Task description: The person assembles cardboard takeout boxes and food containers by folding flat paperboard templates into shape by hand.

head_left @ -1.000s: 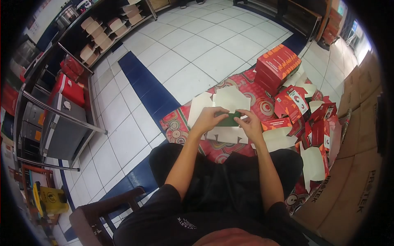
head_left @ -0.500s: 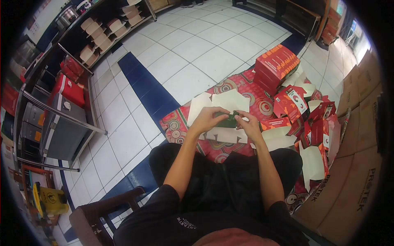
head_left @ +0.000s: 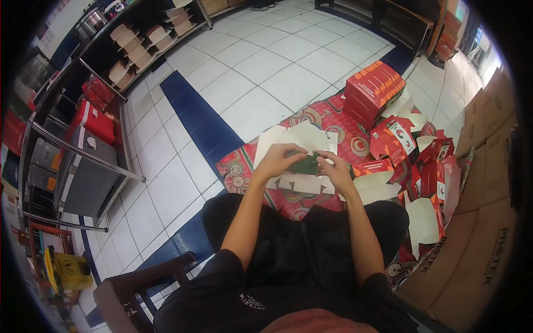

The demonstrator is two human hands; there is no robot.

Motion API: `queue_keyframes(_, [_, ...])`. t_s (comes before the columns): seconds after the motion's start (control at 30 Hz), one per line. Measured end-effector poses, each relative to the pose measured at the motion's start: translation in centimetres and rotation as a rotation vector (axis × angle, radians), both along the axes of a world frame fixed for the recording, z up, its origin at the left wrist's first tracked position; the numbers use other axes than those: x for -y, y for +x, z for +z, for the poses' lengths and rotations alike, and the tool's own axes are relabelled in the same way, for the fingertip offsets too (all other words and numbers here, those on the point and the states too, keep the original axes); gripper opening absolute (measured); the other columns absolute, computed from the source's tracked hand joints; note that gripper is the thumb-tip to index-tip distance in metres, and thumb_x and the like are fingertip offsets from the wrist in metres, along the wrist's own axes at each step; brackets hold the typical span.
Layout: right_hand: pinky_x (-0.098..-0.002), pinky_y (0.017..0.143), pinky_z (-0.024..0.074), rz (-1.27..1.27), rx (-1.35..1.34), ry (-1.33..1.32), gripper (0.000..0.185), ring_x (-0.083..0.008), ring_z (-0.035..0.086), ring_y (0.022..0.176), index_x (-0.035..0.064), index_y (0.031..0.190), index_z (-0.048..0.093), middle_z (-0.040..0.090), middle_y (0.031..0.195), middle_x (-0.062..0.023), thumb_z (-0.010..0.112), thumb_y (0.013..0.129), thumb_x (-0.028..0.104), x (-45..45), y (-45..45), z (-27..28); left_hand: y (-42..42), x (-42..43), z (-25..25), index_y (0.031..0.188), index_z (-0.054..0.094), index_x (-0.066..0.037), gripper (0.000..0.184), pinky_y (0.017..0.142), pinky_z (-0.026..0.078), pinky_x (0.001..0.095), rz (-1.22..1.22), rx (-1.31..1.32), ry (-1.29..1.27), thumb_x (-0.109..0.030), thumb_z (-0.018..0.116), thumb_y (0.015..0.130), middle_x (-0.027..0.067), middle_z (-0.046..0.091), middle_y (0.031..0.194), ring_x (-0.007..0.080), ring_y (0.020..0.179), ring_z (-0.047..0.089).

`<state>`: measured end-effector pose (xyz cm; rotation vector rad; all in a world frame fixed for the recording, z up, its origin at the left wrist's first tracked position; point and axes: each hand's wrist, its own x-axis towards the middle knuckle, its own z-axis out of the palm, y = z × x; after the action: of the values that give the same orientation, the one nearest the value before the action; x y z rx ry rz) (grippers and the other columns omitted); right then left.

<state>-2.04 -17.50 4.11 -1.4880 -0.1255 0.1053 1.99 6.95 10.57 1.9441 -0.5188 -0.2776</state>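
Observation:
A small dark green piece [head_left: 305, 166] is held between my two hands, above an unfolded off-white card sheet [head_left: 302, 182]. My left hand [head_left: 279, 161] grips its left side between thumb and fingers. At its right side, my right hand [head_left: 335, 168] pinches it with thumb and index finger. What the green piece is made of I cannot tell. Beneath the card lies a red patterned cloth [head_left: 239, 169]. Beside my right hand, a red and white flattened carton [head_left: 377, 180] rests on the cloth.
Red boxes stand in a stack [head_left: 375, 91] at the back of the cloth, with loose red cartons [head_left: 395, 139] before it. Large brown cardboard boxes [head_left: 472, 250] line the right. A metal rack [head_left: 83, 150] and a grey case [head_left: 89, 175] stand at the left.
The green piece has tilted and changed shape a little between my fingers. My hands have shifted slightly, and the card under them shows a slightly different outline.

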Motion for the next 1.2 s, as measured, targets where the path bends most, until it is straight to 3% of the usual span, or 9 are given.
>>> queue_keyframes(0.4, [-0.0302,0.072,0.0634,-0.049,0.099,-0.135,0.031,-0.0186,0.074,0.088,0.0001,0.129,0.073,0.062,0.116,-0.0109,0.077,0.103,0.015,-0.5,0.2,-1.5,-0.2,0.4,-0.1,0.117,0.08,-0.002,0.027,0.063,0.069,0.0357,0.008,-0.161,-0.111,-0.024,0.078,0.102,0.0092,0.077,0.102,0.0171,0.087,0.074])
queue_keyframes(0.5, [-0.0306,0.072,0.0627,-0.039,0.068,-0.125,0.03,-0.0191,0.074,0.088,0.0011,0.128,0.074,0.061,0.116,-0.012,0.077,0.102,0.016,-0.8,-0.1,-0.7,-0.7,0.5,0.8,0.119,0.081,-0.003,0.025,0.059,0.06,0.0274,0.026,-0.189,-0.083,-0.022,0.078,0.103,0.0063,0.079,0.093,0.0095,0.075,0.072])
queue_keyframes(0.57, [-0.0316,0.072,0.0622,-0.031,0.092,-0.189,0.043,-0.0209,0.073,0.09,0.0029,0.135,0.07,0.06,0.116,-0.0128,0.083,0.097,0.018,-1.0,-0.2,0.3,-0.6,0.7,0.7,0.119,0.08,-0.002,0.027,0.064,0.067,0.0343,0.066,-0.24,-0.138,-0.023,0.079,0.102,0.0102,0.078,0.104,0.0166,0.09,0.073])
queue_keyframes(0.7, [-0.0321,0.072,0.0617,-0.012,0.308,-0.399,0.062,-0.0226,0.071,0.094,0.005,0.144,0.063,0.06,0.116,-0.0139,0.09,0.09,0.02,-1.6,-1.6,2.5,0.2,0.7,-1.5,0.116,0.08,-0.003,0.025,0.061,0.056,0.0243,0.099,-0.038,-0.133,-0.023,0.08,0.102,0.004,0.077,0.087,0.0096,0.076,0.072])
queue_keyframes(0.8, [-0.0332,0.076,0.0609,-0.055,0.459,-0.448,0.074,-0.0229,0.069,0.1,0.006,0.148,0.058,0.061,0.119,-0.014,0.094,0.084,0.019,-2.0,-1.0,1.0,0.6,0.7,-2.6,0.124,0.076,-0.002,0.029,0.064,0.056,0.0255,0.032,-0.024,-0.1,-0.025,0.076,0.105,0.0055,0.077,0.096,0.0097,0.084,0.073])
queue_keyframes(0.9, [-0.0341,0.084,0.0594,-0.11,0.398,-0.404,0.067,-0.0225,0.068,0.107,0.0049,0.143,0.061,0.064,0.125,-0.0125,0.093,0.085,0.016,-0.8,0.1,1.8,1.2,1.1,-2.4,0.131,0.071,-0.003,0.032,0.092,0.059,0.0399,0.268,0.15,-0.2,-0.024,0.069,0.107,0.0128,0.073,0.117,0.0246,0.112,0.071])
queue_keyframes(0.97, [-0.0344,0.088,0.0587,-0.305,0.281,-0.138,0.066,-0.0215,0.066,0.114,0.0048,0.144,0.059,0.065,0.131,-0.0102,0.092,0.088,0.015,0.7,0.9,2.4,2.5,0.6,-3.1,0.136,0.066,-0.002,0.034,0.099,0.055,0.0413,0.627,0.506,-0.264,-0.022,0.063,0.108,0.0149,0.071,0.123,0.0289,0.121,0.067])
queue_keyframes(1.03, [-0.0348,0.095,0.0589,-0.561,0.385,-0.027,0.062,-0.0193,0.067,0.117,0.0069,0.151,0.055,0.065,0.136,-0.0073,0.084,0.098,0.019,3.5,2.4,1.7,2.7,0.0,-4.1,0.135,0.067,-0.002,0.034,0.099,0.055,0.041,0.607,0.463,-0.212,-0.02,0.065,0.107,0.015,0.071,0.122,0.0293,0.118,0.068])
queue_keyframes(1.2, [-0.0456,0.107,0.0541,-0.171,0.335,1.182,0.063,-0.0235,0.066,0.123,0.0082,0.16,0.048,0.062,0.147,-0.0106,0.059,0.11,0.045,13.1,0.1,3.9,1.8,1.7,-10.9,0.142,0.064,-0.01,0.063,0.1,0.054,0.0449,0.17,0.346,0.26,-0.03,0.088,0.087,0.0181,0.069,0.127,0.0346,0.118,0.067])
